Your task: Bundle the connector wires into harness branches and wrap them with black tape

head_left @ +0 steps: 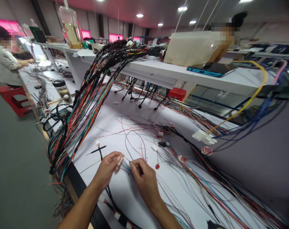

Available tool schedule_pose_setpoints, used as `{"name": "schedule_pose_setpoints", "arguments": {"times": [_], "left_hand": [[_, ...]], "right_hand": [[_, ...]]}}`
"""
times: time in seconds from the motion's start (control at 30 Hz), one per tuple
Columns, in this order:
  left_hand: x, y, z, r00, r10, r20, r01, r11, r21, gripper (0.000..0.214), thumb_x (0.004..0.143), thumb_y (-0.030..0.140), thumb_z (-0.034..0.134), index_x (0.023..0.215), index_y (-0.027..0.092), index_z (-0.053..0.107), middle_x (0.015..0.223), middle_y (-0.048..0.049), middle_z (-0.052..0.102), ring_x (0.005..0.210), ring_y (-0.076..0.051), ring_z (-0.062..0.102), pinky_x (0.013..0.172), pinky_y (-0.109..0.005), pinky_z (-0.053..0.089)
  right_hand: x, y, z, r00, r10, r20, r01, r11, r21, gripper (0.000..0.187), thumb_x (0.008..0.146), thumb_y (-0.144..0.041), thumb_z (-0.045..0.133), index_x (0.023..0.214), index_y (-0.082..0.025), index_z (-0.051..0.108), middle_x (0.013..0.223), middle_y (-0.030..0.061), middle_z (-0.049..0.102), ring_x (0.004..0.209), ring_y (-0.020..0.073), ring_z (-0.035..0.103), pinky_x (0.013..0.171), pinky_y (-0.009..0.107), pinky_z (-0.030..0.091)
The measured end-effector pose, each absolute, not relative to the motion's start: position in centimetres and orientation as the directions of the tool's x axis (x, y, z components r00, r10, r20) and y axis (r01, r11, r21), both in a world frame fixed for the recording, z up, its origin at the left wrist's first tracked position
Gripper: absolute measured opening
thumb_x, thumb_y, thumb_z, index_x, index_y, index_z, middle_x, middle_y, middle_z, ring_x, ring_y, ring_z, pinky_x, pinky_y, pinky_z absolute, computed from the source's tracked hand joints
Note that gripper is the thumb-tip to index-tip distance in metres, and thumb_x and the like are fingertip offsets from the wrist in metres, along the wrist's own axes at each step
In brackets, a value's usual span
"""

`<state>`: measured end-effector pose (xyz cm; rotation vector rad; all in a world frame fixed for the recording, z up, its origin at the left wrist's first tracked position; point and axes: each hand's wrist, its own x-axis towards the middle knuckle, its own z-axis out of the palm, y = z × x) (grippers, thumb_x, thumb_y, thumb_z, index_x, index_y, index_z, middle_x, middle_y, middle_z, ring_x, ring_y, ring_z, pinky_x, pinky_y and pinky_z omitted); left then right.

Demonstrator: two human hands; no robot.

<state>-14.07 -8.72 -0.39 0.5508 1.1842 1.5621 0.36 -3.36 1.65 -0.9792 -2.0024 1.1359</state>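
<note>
Low over the white tabletop, my left hand (pixel 108 168) is closed with a small white connector (pixel 120 161) pinched at its fingertips. Several thin wires trail from the connector toward my right hand (pixel 144 178). That hand is closed too, thumb and forefinger pinching a thin dark wire (pixel 126 149) that loops up from the table. The wire's tip points at the connector across a small gap; whether it touches cannot be made out. Just beyond my hands lie loose red wires (pixel 142 146) and a black sleeved lead (pixel 96 150).
A thick wire bundle (pixel 87 105) hangs from the shelf (pixel 154 68) on the left. More harness wires (pixel 194 171) run along the right. On the shelf are a phone (pixel 208 70), a plastic bin (pixel 189 47) and a jug (pixel 72 31). Two other people are in view.
</note>
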Motion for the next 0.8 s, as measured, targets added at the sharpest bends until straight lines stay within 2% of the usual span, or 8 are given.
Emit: {"name": "schedule_pose_setpoints", "arguments": {"times": [0.13, 0.2, 0.33, 0.47, 0.6, 0.8], "left_hand": [[-14.1, -8.8, -1.0, -0.266, 0.919, -0.293, -0.630, 0.064, 0.774, 0.030, 0.072, 0.035, 0.073, 0.092, 0.012, 0.069, 0.067, -0.0002, 0.055, 0.051, -0.005, 0.039, 0.050, -0.021, 0.026], [-14.1, -8.8, -1.2, -0.250, 0.914, -0.321, -0.671, 0.075, 0.737, 0.029, 0.070, 0.033, 0.075, 0.090, 0.012, 0.071, 0.069, -0.0019, 0.057, 0.052, -0.005, 0.040, 0.051, -0.021, 0.027], [-14.0, -8.8, -1.5, -0.233, 0.915, -0.328, -0.705, 0.074, 0.705, 0.027, 0.070, 0.031, 0.076, 0.088, 0.012, 0.071, 0.070, -0.0029, 0.058, 0.055, -0.006, 0.043, 0.053, -0.020, 0.030], [-13.9, -8.8, -1.6, -0.235, 0.921, -0.312, -0.697, 0.064, 0.714, 0.025, 0.072, 0.030, 0.074, 0.088, 0.011, 0.070, 0.069, -0.0023, 0.056, 0.057, -0.006, 0.043, 0.053, -0.019, 0.030], [-13.9, -8.9, -1.5, -0.269, 0.922, -0.278, -0.627, 0.051, 0.778, 0.023, 0.075, 0.030, 0.071, 0.088, 0.012, 0.069, 0.064, 0.0008, 0.052, 0.052, -0.004, 0.038, 0.050, -0.018, 0.026], [-13.8, -8.9, -1.1, -0.271, 0.938, -0.216, -0.508, 0.051, 0.860, 0.020, 0.077, 0.030, 0.069, 0.090, 0.014, 0.067, 0.062, 0.0027, 0.050, 0.051, -0.005, 0.039, 0.050, -0.020, 0.029]], "right_hand": [[0.7, -4.3, 2.1, -0.607, 0.793, 0.056, 0.273, 0.274, -0.922, 0.022, 0.085, -0.031, 0.049, 0.067, -0.020, 0.048, 0.053, -0.0057, 0.044, 0.048, 0.0098, 0.040, 0.047, 0.020, 0.031], [0.7, -4.4, 2.1, -0.635, 0.773, 0.006, 0.296, 0.251, -0.922, 0.021, 0.084, -0.029, 0.049, 0.065, -0.020, 0.044, 0.052, -0.0061, 0.042, 0.047, 0.0094, 0.039, 0.047, 0.020, 0.029], [0.5, -4.2, 1.7, -0.627, 0.779, -0.001, 0.340, 0.273, -0.900, 0.021, 0.081, -0.025, 0.049, 0.062, -0.020, 0.041, 0.052, -0.0065, 0.040, 0.048, 0.0091, 0.037, 0.048, 0.020, 0.028], [0.3, -4.3, 1.7, -0.633, 0.774, -0.011, 0.376, 0.295, -0.878, 0.019, 0.079, -0.023, 0.048, 0.061, -0.020, 0.041, 0.051, -0.0066, 0.038, 0.048, 0.0092, 0.036, 0.048, 0.020, 0.026], [0.1, -4.4, 1.6, -0.604, 0.797, -0.023, 0.395, 0.274, -0.877, 0.020, 0.078, -0.024, 0.049, 0.060, -0.021, 0.041, 0.049, -0.0066, 0.038, 0.047, 0.0095, 0.036, 0.047, 0.021, 0.026], [0.1, -4.8, 0.9, -0.581, 0.813, -0.044, 0.360, 0.208, -0.910, 0.015, 0.079, -0.023, 0.048, 0.065, -0.020, 0.049, 0.053, -0.0043, 0.050, 0.049, 0.0112, 0.046, 0.050, 0.021, 0.033]]}}
